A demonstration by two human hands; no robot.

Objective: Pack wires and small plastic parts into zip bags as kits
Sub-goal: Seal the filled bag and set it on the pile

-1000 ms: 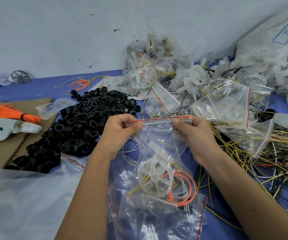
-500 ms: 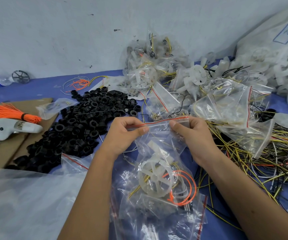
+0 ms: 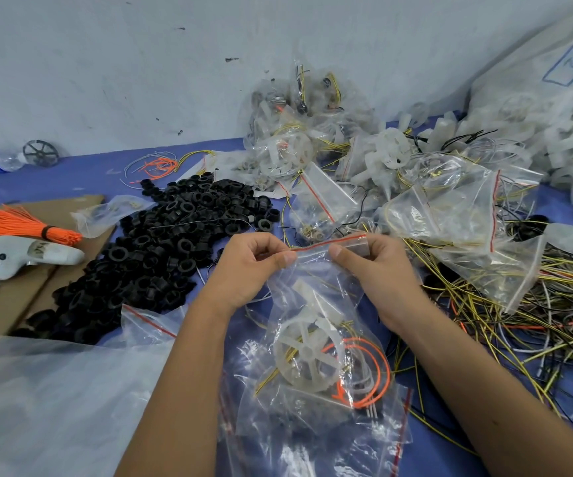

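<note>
I hold a clear zip bag (image 3: 316, 294) upright over the blue table. My left hand (image 3: 250, 266) pinches the red zip strip (image 3: 329, 243) at its left part, and my right hand (image 3: 378, 266) pinches it at the right end. Inside the bag hang a white plastic wheel (image 3: 307, 354), a coil of orange wire (image 3: 367, 373) and thin yellow wires. More empty zip bags (image 3: 312, 438) lie underneath it.
A heap of black plastic rings (image 3: 161, 242) lies left of my hands. Filled kit bags (image 3: 305, 132) are piled at the back, loose yellow and black wires (image 3: 519, 321) to the right. An orange wire bundle (image 3: 20, 225) and a white controller (image 3: 20, 256) rest on cardboard at left.
My hands have moved closer together along the zip strip, the left thumb sliding rightward. The strip now tilts up to the right.
</note>
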